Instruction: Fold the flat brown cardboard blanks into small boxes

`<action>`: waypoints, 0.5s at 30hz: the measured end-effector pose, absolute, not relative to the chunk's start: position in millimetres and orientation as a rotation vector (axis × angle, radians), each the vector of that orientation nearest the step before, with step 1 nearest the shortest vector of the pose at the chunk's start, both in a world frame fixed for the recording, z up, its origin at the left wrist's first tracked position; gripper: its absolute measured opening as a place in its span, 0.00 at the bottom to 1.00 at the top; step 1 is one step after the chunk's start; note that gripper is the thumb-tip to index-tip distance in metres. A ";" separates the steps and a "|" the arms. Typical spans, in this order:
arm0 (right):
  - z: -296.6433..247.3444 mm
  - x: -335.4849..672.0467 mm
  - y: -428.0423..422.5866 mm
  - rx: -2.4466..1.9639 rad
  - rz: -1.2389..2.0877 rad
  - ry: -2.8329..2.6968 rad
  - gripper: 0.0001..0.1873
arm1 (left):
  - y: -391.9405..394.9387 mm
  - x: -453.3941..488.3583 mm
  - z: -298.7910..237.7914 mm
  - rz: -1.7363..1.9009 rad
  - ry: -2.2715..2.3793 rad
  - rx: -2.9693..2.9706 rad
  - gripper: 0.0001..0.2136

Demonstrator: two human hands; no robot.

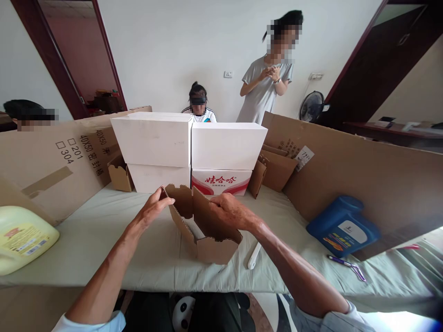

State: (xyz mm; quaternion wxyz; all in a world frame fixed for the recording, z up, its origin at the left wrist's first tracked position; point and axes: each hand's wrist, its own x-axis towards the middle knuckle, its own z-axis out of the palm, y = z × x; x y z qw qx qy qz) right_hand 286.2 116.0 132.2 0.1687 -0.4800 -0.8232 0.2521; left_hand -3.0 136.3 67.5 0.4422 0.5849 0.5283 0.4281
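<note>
In the head view a small brown cardboard box (216,251) stands on the cloth-covered table in front of me, its top uncovered. The thumb and fingers of my left hand (157,203) pinch the upper edge at its far left corner. My right hand (233,211) is closed over the right wall, with some fingers hidden. Inside the box a whitish surface (194,228) shows; I cannot make out what it is. A white plastic handle (254,256) lies on the cloth under my right forearm.
Stacked white boxes (152,143) stand behind the box, beside a red-and-white carton (223,182). Cardboard panels (69,152) flank the table. A yellow jug (26,240) is at left; a blue jug (342,226) and purple tool (346,266) at right. Several people are beyond.
</note>
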 end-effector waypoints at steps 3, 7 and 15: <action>136.6 290.0 125.6 -1.256 0.762 -2.362 0.22 | 112.1 -6.6 82.2 1.012 1.291 1.545 0.28; 133.8 286.9 129.8 -1.196 0.845 -2.302 0.21 | 83.1 -4.2 94.8 0.969 1.300 1.589 0.30; 118.8 274.5 132.6 -1.328 1.010 -2.182 0.11 | 92.4 -8.8 78.5 0.980 1.331 1.523 0.33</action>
